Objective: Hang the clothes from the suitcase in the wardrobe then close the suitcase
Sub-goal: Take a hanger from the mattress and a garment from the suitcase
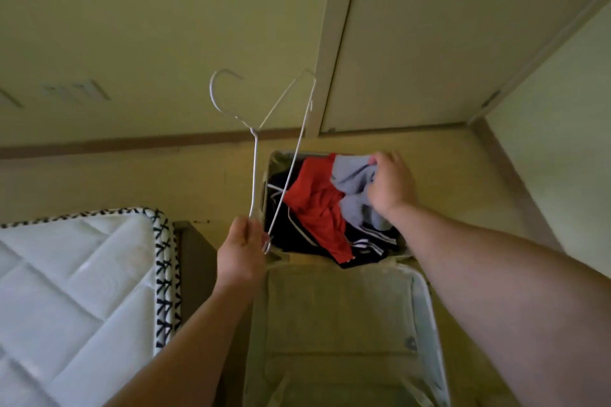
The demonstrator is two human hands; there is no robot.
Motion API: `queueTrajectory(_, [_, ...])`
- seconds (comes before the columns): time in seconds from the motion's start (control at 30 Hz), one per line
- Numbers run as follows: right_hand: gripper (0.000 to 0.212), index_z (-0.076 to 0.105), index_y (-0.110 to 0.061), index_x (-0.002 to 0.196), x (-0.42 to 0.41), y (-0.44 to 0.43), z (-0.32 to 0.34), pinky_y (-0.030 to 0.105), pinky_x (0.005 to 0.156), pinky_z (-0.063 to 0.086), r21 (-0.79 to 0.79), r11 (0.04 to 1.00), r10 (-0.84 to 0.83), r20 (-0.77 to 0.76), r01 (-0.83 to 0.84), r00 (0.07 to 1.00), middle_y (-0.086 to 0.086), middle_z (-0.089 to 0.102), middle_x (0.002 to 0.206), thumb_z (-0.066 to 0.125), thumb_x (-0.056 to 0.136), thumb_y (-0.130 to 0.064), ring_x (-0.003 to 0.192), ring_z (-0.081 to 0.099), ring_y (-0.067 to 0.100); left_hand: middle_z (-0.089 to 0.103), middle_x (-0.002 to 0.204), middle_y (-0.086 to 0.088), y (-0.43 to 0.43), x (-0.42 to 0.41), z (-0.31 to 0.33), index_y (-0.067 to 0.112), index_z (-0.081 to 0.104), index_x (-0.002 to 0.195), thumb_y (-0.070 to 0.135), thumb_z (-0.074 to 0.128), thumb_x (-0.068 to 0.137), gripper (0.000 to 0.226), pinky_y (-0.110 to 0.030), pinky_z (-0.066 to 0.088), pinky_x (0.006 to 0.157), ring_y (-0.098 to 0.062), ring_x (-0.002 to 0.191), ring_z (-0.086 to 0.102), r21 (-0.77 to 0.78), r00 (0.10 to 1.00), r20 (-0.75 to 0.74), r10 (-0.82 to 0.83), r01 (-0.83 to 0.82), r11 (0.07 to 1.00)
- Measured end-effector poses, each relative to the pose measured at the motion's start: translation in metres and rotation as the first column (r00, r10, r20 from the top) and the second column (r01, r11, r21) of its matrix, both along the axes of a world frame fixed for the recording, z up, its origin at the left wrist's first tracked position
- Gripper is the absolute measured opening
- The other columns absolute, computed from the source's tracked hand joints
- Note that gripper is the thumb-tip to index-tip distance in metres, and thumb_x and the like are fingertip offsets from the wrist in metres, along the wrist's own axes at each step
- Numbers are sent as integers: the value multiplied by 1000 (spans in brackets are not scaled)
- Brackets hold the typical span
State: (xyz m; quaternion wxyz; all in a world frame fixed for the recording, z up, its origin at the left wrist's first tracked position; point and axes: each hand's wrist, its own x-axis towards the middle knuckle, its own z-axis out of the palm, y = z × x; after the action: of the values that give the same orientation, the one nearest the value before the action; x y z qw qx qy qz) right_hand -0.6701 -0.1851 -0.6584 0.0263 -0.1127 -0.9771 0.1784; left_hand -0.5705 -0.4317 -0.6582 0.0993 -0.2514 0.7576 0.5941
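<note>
- Head view: a person stands over an open suitcase (337, 307) on the floor, its lid laid flat toward them and the clothes heaped in the far half
- The left hand (243, 248) pinches one corner of a wire hanger (254, 175), held up bare over the case's left edge, hook uppermost
- The right hand (390, 185) reaches into the case, fingers curled into a grey garment (350, 182) at the top right of the heap; a red garment (314, 208) lies beside it, and both lie over a dark striped one (297, 235)
- Step in hand, by the look of it: picking the grey piece to go on the hanger; nothing is on the hanger yet, and at least three garments remain, so closing the case is some way off
- The next move likely calls for lifting the grey piece clear of the red, finding its neck or waist, and threading the hanger in before turning to the wardrobe
- A bed (72, 274) sits at left, cut off by the frame
- Hard to make out: whether the pale panels (429, 43) beyond are wardrobe doors; no rail shows, the right fingertips are buried in cloth, and each garment's kind is unclear
</note>
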Motion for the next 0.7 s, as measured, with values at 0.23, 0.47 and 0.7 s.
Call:
queueTrajectory(0.23, [33,57,-14,114,28,-8,256,33,85,43,-213,965,-182,-127,153,975,13,45,125,51,86,1,103,56,33,64,90,-21,-10,26,195,17,50,87,35,41,103,26,-39,49,54,-34,74,67,-10,997,-77,-31,31,999])
queueTrajectory(0.47, [23,54,-7,109,85,-31,444,30,69,33,-287,934,-284,-227,215,932,17,58,111,37,101,-21,84,50,28,57,71,-7,-14,79,329,12,49,83,29,40,101,26,-30,35,51,-23,61,50,-252,975,-206,-85,31,967])
queueTrajectory(0.7, [23,56,-7,97,140,-91,534,30,66,39,-307,949,-24,-311,-76,950,9,61,90,38,98,-21,80,56,28,64,87,-6,-32,105,400,16,47,123,19,63,89,38,-32,48,59,-26,74,60,-378,957,-221,-188,94,921])
